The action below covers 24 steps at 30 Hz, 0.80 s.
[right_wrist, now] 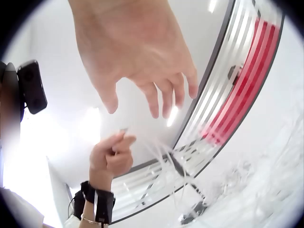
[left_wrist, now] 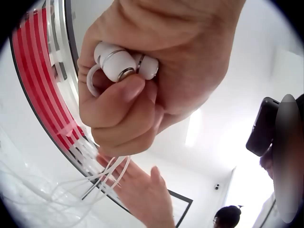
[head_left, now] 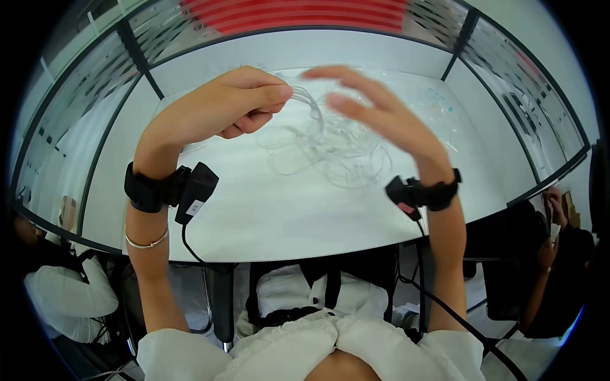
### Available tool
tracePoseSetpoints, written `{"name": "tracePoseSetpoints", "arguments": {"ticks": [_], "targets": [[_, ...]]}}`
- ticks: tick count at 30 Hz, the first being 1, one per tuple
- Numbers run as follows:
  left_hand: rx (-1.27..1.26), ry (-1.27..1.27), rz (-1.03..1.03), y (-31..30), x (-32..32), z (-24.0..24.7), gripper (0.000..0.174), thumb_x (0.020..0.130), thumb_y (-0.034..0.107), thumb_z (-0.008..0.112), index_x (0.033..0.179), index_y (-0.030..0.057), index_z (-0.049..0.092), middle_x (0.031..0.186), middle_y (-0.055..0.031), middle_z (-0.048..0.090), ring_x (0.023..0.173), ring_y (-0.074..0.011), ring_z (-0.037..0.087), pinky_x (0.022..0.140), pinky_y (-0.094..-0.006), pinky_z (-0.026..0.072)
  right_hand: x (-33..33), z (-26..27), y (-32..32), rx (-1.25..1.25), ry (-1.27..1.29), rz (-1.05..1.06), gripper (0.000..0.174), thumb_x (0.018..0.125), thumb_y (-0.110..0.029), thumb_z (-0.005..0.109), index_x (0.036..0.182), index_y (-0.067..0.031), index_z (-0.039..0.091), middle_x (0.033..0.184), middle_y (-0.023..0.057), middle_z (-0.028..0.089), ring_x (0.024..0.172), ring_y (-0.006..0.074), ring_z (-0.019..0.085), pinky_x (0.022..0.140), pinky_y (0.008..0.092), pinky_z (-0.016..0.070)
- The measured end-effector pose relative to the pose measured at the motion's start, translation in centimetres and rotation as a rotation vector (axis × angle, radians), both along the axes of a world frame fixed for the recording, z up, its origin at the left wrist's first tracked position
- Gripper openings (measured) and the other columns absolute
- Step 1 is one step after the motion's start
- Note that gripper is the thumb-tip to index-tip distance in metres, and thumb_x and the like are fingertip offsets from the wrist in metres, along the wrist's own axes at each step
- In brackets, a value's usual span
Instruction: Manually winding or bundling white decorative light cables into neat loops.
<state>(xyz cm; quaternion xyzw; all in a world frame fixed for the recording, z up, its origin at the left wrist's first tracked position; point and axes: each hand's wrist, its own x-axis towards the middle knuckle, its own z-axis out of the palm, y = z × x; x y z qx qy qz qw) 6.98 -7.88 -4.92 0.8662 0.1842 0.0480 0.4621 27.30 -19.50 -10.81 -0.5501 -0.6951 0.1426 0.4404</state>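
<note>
My left hand [head_left: 232, 105] is raised over the table and grips white wired earphones. The white earbuds [left_wrist: 118, 64], with metallic rings, show between its curled fingers in the left wrist view. Several pale cables [head_left: 313, 113] run out of this hand and hang to the right. They lead down to a loose tangle of cable [head_left: 346, 155] on the tabletop. To the right of the hanging cables is my right hand [head_left: 387, 117], blurred in the head view. Its fingers [right_wrist: 164, 97] are spread and hold nothing in the right wrist view.
White panels with dark frames enclose the white table [head_left: 254, 216] at the back and sides. Clear plastic wrapping [head_left: 438, 105] lies at the back right. A black cord [head_left: 445, 305] trails from my right wrist camera [head_left: 403, 195]. Other people sit at both sides.
</note>
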Motion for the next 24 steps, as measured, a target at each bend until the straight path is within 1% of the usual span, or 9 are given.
{"name": "tracePoseSetpoints", "arguments": {"ticks": [1,2,5,6,10,13,17,22,24], "targets": [[0.003,-0.006,-0.019,-0.3,0.2,0.2,0.036,0.094,0.032,0.045,0.065,0.0141,0.034,0.054,0.0082,0.025,0.046,-0.0009,0.017,0.039,-0.0193,0.0109,-1.7,0.3,-0.3,-0.097,0.060,-0.010,0.052,0.091,-0.044,0.048,0.122,-0.0032,0.054,0.110,0.0099,0.060,0.105,0.0163,0.053,0.093,0.0322,0.0402],[-0.006,-0.024,-0.009,-0.3,0.2,0.5,0.036,0.094,0.032,0.045,0.065,0.0141,0.034,0.054,0.0082,0.026,0.046,-0.0008,0.017,0.039,-0.0192,0.0111,-1.2,0.6,1.2,-0.186,0.169,0.368,0.045,0.094,-0.043,0.045,0.103,-0.0017,0.060,0.074,0.0017,0.057,0.069,0.0089,0.051,0.076,0.0286,0.0462],[-0.022,-0.056,0.047,0.4,-1.0,0.9,0.036,0.095,0.033,0.046,0.066,0.0140,0.034,0.054,0.0083,0.026,0.046,-0.0006,0.018,0.039,-0.0191,0.0116,0.6,-1.7,2.9,-0.270,0.641,0.588,0.040,0.096,-0.039,0.043,0.082,-0.0045,0.057,0.053,-0.0075,0.035,0.050,0.0046,0.031,0.057,0.0238,0.0432],[-0.017,-0.053,0.078,0.8,-1.7,0.9,0.036,0.094,0.033,0.046,0.066,0.0141,0.034,0.054,0.0084,0.026,0.046,-0.0005,0.018,0.039,-0.0191,0.0117,1.1,-1.5,2.7,-0.309,0.651,0.532,0.035,0.095,-0.037,0.045,0.080,-0.0066,0.054,0.052,-0.0092,0.026,0.048,0.0042,0.028,0.053,0.0216,0.0401],[-0.040,-0.001,0.082,3.0,-3.9,-1.0,0.039,0.094,0.035,0.045,0.062,0.0140,0.036,0.052,0.0089,0.026,0.045,-0.0009,0.018,0.038,-0.0185,0.0129,3.2,-2.2,1.9,-0.471,0.456,0.424,0.040,0.096,-0.038,0.044,0.075,-0.0055,0.055,0.049,-0.0086,0.025,0.041,0.0048,0.023,0.040,0.0213,0.0301],[-0.111,0.038,-0.006,3.1,-4.1,-2.2,0.041,0.094,0.036,0.046,0.061,0.0142,0.034,0.052,0.0082,0.026,0.045,-0.0013,0.019,0.038,-0.0185,0.0139,4.0,-2.6,1.7,-0.574,0.327,0.349,0.040,0.094,-0.039,0.048,0.075,-0.0041,0.057,0.049,-0.0085,0.026,0.043,0.0044,0.023,0.040,0.0208,0.0245],[-0.153,0.081,0.028,3.4,-4.8,-3.2,0.040,0.094,0.033,0.045,0.062,0.0140,0.034,0.054,0.0079,0.026,0.046,-0.0015,0.019,0.038,-0.0186,0.0142,5.6,-2.8,1.6,-0.666,0.306,0.225,0.037,0.090,-0.039,0.053,0.076,-0.0053,0.060,0.055,-0.0099,0.026,0.050,0.0035,0.023,0.045,0.0216,0.0194],[-0.411,0.013,0.046,3.9,-4.5,-6.2,0.037,0.096,0.030,0.043,0.064,0.0142,0.033,0.054,0.0081,0.026,0.046,-0.0018,0.019,0.038,-0.0190,0.0145,6.7,-2.6,1.4,-0.491,0.468,0.104,0.038,0.092,-0.036,0.051,0.068,-0.0069,0.048,0.058,-0.0097,0.026,0.050,0.0027,0.018,0.045,0.0207,0.0134],[-0.480,-0.072,0.017,3.3,-3.9,-7.5,0.036,0.096,0.029,0.041,0.065,0.0135,0.034,0.053,0.0079,0.026,0.045,-0.0026,0.020,0.041,-0.0202,0.0281,7.3,-2.2,1.3,-0.383,0.554,0.172,0.036,0.095,-0.033,0.047,0.068,-0.0090,0.045,0.060,-0.0090,0.028,0.050,0.0020,0.018,0.044,0.0202,0.0133]]}}
